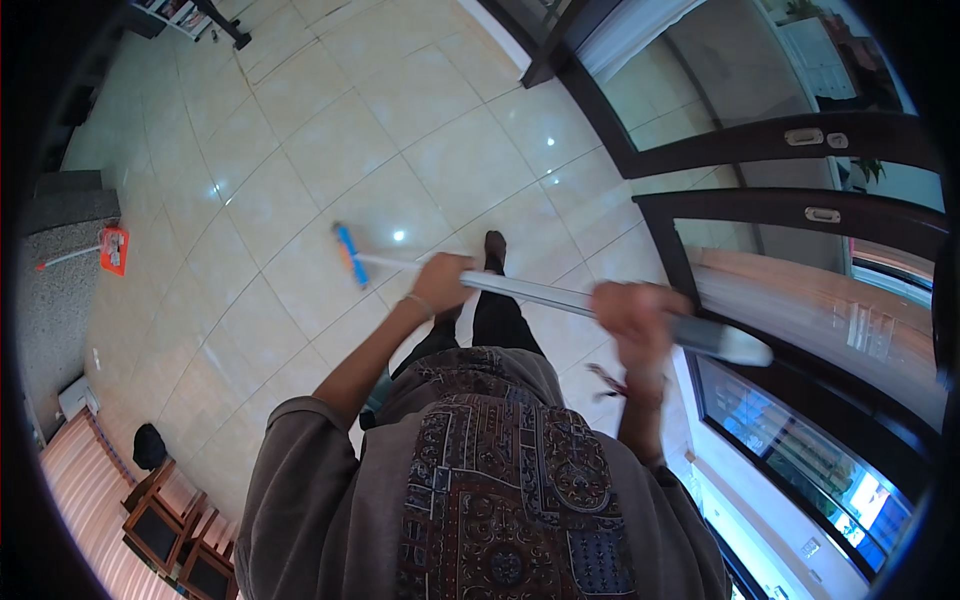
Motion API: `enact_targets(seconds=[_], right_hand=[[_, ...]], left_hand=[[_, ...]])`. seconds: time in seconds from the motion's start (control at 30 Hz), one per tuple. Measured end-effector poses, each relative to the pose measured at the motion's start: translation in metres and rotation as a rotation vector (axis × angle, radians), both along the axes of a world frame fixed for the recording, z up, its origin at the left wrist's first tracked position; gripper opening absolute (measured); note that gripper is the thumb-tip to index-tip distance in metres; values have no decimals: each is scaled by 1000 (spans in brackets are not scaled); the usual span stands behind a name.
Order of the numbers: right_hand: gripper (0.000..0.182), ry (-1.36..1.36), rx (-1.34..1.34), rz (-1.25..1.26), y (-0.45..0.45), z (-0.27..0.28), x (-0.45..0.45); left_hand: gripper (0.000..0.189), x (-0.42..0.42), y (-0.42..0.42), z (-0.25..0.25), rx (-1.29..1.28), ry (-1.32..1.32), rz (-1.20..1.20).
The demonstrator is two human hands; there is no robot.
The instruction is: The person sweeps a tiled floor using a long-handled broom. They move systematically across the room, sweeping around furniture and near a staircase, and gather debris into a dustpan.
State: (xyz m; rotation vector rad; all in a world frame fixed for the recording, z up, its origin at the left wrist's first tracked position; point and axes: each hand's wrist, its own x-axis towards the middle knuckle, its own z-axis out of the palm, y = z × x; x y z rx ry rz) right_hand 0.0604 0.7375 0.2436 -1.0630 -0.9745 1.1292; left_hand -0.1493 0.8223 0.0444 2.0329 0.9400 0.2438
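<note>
A long-handled floor mop or broom [529, 291] slants across in front of me; the picture does not settle which. Its blue and orange head [350, 255] is down at the tiled floor [442, 176], slightly blurred. My left hand [444, 282] is closed around the pale shaft about midway along. Further up, my right hand [637, 319] grips the silvery upper part, just below the grey and white handle end, and is blurred. That handle end lies in front of the dark door frame in the picture.
Dark-framed glass doors [810, 199] line the right side. To the left, an orange-red dustpan [114, 251] with a pale handle rests by a grey stone step [60, 292]. Wooden chairs [161, 517] and a black bag-like thing [149, 447] are at the lower left. A rack [176, 15] stands at the upper left.
</note>
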Motion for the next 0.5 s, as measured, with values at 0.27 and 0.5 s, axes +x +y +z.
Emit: enact_targets(seconds=[0.27,0.5], right_hand=[[41,-462,227,-214,27,99,94],[25,-228,258,-233,81,49,145]], left_hand=[[20,257,48,31,-81,-410,-241],[16,285,84,-9,-145,-302,-217]])
